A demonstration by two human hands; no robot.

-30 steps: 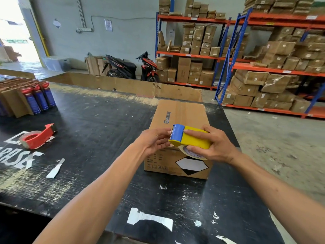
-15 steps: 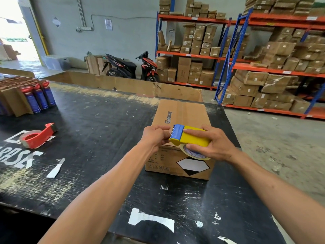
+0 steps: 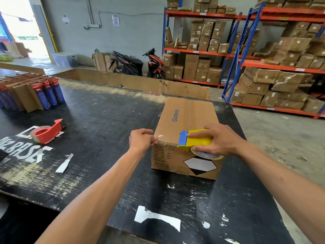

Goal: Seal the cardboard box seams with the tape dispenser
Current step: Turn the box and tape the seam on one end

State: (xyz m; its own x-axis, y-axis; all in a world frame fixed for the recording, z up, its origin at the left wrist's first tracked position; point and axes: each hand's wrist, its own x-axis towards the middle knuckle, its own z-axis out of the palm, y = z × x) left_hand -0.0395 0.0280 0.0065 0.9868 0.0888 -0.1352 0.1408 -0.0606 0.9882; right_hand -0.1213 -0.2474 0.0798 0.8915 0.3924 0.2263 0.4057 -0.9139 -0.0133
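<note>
Since a second ago the hands have spread apart: the left hand [image 3: 140,140] has slid to the box's near-left top corner, the dispenser [image 3: 195,140] has shifted right along the near top edge, and a stretch of clear tape [image 3: 167,138] now spans the gap between them.

Far left of the box [image 3: 186,120], blue cans [image 3: 50,95] with red caps stand in a cardboard tray at the bench's left edge. Nearer the box, still well to its left, a red dispenser [image 3: 46,132] lies on the bench [image 3: 98,120], with a white paper scrap [image 3: 64,163] in front of it.

The left hand is pinched shut on the tape's end, pressing it against the box's near-left top corner. The box sits closed on the bench, right of centre, "Glodway" printed along its top and a black-and-white diamond label on its near face. A strip of tape already runs down the middle of its top.

The right hand [image 3: 218,140] is clamped on the yellow dispenser, whose blue head points left and rests on the box's near top edge; its tape roll hangs over the near face, just above the diamond label.

Right of the box, racks [image 3: 281,66] hold stacked cartons.
</note>
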